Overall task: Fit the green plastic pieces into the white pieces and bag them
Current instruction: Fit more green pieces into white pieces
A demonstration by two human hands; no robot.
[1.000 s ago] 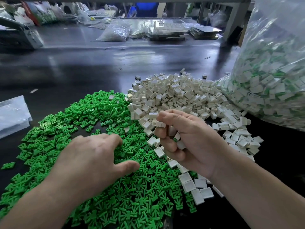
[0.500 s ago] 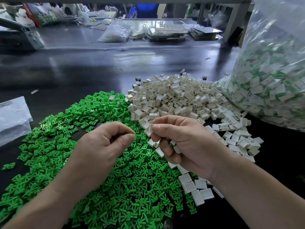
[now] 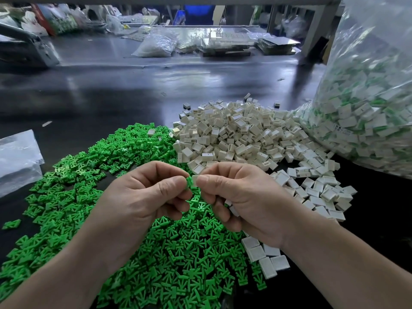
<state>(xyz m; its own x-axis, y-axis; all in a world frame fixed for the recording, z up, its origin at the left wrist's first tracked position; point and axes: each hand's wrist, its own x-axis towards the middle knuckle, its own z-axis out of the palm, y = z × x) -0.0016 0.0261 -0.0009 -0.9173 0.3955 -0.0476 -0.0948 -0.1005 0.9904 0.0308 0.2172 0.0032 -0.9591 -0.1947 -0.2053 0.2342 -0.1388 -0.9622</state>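
Observation:
My left hand [image 3: 142, 197] pinches a small green piece [image 3: 189, 182] between thumb and forefinger. My right hand [image 3: 243, 197] pinches a white piece [image 3: 195, 180] and also keeps a few more white pieces curled in its lower fingers. The two pieces touch end to end above the heap of green pieces [image 3: 93, 175]. A heap of white pieces [image 3: 240, 130] lies just behind my hands. A large clear bag [image 3: 370, 103] at the right holds assembled white-and-green parts.
The dark worktable [image 3: 111, 97] stretches away behind the heaps. A crumpled clear plastic sheet [image 3: 17, 157] lies at the left edge. Bags, trays and a metal frame post [image 3: 316, 30] stand along the far side.
My left hand rose from the green heap with a green piece. My right hand brought a white piece toward it, and the two pieces now meet.

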